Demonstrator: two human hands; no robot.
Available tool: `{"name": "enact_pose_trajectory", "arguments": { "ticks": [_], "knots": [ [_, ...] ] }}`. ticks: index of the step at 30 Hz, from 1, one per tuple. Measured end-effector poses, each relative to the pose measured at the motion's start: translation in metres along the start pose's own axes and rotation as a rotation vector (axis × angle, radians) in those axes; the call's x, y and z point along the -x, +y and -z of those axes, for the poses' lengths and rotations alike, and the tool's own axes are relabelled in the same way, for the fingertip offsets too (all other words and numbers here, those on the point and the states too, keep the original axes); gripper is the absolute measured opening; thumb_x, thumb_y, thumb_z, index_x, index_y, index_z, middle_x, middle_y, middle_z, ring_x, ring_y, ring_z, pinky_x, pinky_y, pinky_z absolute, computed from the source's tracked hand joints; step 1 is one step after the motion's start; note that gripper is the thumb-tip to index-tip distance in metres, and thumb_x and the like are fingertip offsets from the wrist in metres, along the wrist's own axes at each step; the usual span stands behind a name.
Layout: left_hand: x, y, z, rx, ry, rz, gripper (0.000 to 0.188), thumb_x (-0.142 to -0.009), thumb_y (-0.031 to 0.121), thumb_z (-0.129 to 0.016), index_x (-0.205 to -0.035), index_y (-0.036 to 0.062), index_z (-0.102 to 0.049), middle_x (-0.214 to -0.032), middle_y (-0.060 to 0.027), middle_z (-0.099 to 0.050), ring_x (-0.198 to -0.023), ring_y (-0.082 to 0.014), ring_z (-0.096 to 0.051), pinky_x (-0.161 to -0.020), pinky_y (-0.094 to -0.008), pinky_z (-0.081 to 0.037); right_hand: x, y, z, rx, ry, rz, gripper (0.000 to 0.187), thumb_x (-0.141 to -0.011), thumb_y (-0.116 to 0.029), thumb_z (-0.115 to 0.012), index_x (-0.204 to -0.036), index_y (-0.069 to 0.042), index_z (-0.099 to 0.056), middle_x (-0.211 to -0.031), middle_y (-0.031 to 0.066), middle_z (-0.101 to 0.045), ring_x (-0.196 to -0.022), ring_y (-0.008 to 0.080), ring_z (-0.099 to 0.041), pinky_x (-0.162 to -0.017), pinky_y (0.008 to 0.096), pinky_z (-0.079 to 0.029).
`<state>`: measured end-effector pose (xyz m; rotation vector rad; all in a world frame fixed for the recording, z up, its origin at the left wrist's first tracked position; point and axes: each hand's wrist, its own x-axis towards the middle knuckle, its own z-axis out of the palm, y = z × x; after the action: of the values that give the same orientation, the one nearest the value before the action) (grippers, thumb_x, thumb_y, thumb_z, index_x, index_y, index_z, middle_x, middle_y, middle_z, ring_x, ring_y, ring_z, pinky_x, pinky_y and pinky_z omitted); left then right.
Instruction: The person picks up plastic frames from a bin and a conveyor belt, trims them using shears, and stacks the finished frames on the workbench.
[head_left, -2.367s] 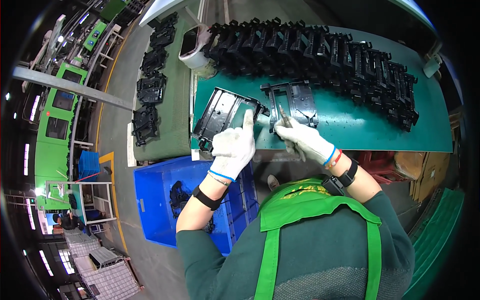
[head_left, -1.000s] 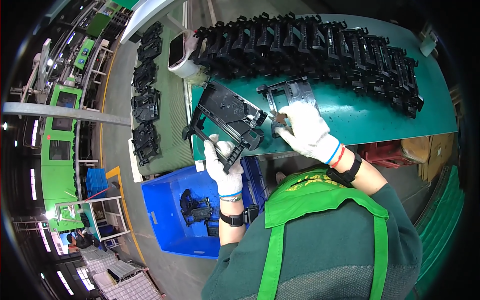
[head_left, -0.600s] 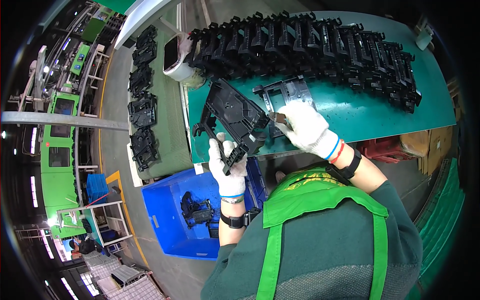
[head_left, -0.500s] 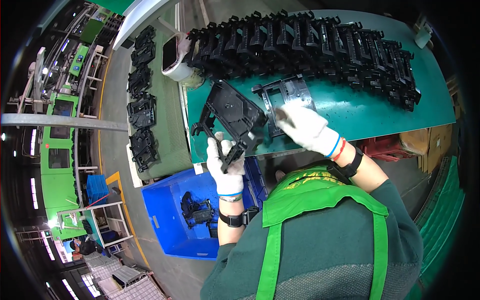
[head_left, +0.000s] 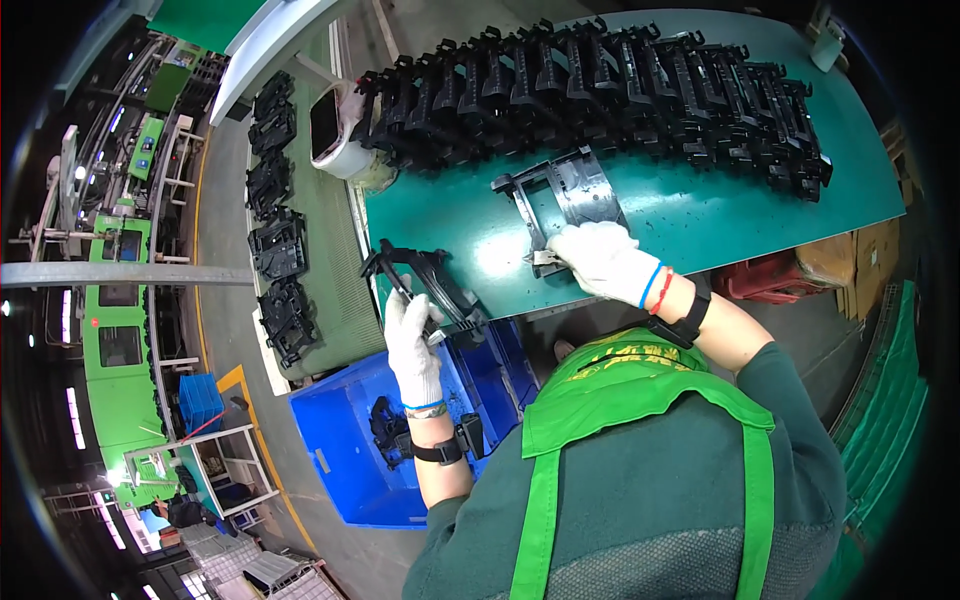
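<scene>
My left hand (head_left: 412, 350), in a white knit glove, grips a black plastic housing (head_left: 445, 290) by its edge. It is held tilted at the table's near left corner, above the blue bin (head_left: 350, 480). My right hand (head_left: 605, 262), gloved too, is closed over the table's near edge. A small pale tip (head_left: 543, 258) pokes out from its fingers; I cannot make out what it belongs to. Just beyond that hand, another black plastic frame (head_left: 585, 190) lies flat on the green table (head_left: 690, 220).
Along the table's far side stands a long row of black housings (head_left: 560, 85). Several more lie on the green conveyor belt (head_left: 335, 235) at left, beside a white holder with a dark screen (head_left: 325, 125). Black parts (head_left: 390, 430) lie in the bin. A red crate (head_left: 765, 285) sits under the table.
My left hand has moved left and down with the housing, which has turned so that its broad face no longer shows. My right hand has shifted slightly nearer, below the frame on the table.
</scene>
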<state>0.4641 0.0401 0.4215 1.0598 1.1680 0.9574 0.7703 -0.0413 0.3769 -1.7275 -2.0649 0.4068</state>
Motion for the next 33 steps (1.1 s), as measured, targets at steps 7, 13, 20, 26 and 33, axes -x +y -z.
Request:
{"name": "enact_pose_trajectory", "arguments": {
  "ticks": [7, 13, 20, 26, 33],
  "knots": [
    [0.020, 0.036, -0.041, -0.333, -0.283, -0.011, 0.087, -0.091, -0.001, -0.068, -0.164, 0.0059, -0.022, -0.133, -0.0114, -0.060, -0.098, -0.0142, -0.060, -0.084, -0.0284, -0.054, 0.058, -0.002, 0.049, -0.263, 0.223, -0.201, 0.025, -0.082, -0.013, -0.067, -0.106, -0.005, -0.066, -0.094, 0.0157, -0.068, -0.088, 0.0313, -0.069, -0.075, 0.0426, -0.055],
    [0.054, 0.078, -0.147, -0.130, -0.936, -0.038, 0.094, -0.089, 0.004, -0.068, -0.167, 0.0105, -0.015, -0.136, -0.0097, -0.058, -0.096, -0.0138, -0.059, -0.086, -0.0312, -0.054, 0.186, -0.005, 0.118, -0.755, 0.539, -0.496, 0.029, -0.077, -0.011, -0.069, -0.103, 0.001, -0.063, -0.093, 0.0087, -0.069, -0.086, 0.0170, -0.066, -0.076, 0.0340, -0.055],
    [0.108, 0.096, -0.370, -0.243, -1.543, 0.029, 0.078, -0.091, 0.005, -0.059, -0.162, 0.0051, -0.028, -0.117, -0.0060, -0.057, -0.095, -0.0133, -0.055, -0.087, -0.0261, -0.048, 0.341, 0.008, 0.151, -0.704, 1.304, -0.951, 0.028, -0.080, -0.005, -0.070, -0.107, -0.002, -0.063, -0.093, 0.0043, -0.068, -0.083, 0.0122, -0.064, -0.075, 0.0289, -0.053],
    [0.127, 0.037, -0.563, -0.352, -1.372, -0.265, 0.041, -0.091, 0.010, -0.056, -0.130, 0.0039, -0.066, -0.106, -0.0053, -0.066, -0.092, -0.0136, -0.060, -0.082, -0.0270, -0.049, 0.366, 0.108, 0.164, -0.652, 1.689, -0.735, 0.033, -0.083, -0.003, -0.068, -0.115, -0.001, -0.060, -0.100, 0.0045, -0.067, -0.082, 0.0122, -0.064, -0.076, 0.0279, -0.054],
    [0.059, -0.040, -0.674, -0.550, -1.175, -0.341, 0.035, -0.091, 0.015, -0.053, -0.117, 0.0070, -0.075, -0.095, -0.0067, -0.072, -0.083, -0.0165, -0.064, -0.077, -0.0301, -0.050, 0.354, 0.237, 0.153, -0.782, 1.458, -0.636, 0.042, -0.082, 0.002, -0.067, -0.123, 0.000, -0.058, -0.107, 0.0046, -0.066, -0.091, 0.0131, -0.065, -0.086, 0.0296, -0.054]
  ]
}}
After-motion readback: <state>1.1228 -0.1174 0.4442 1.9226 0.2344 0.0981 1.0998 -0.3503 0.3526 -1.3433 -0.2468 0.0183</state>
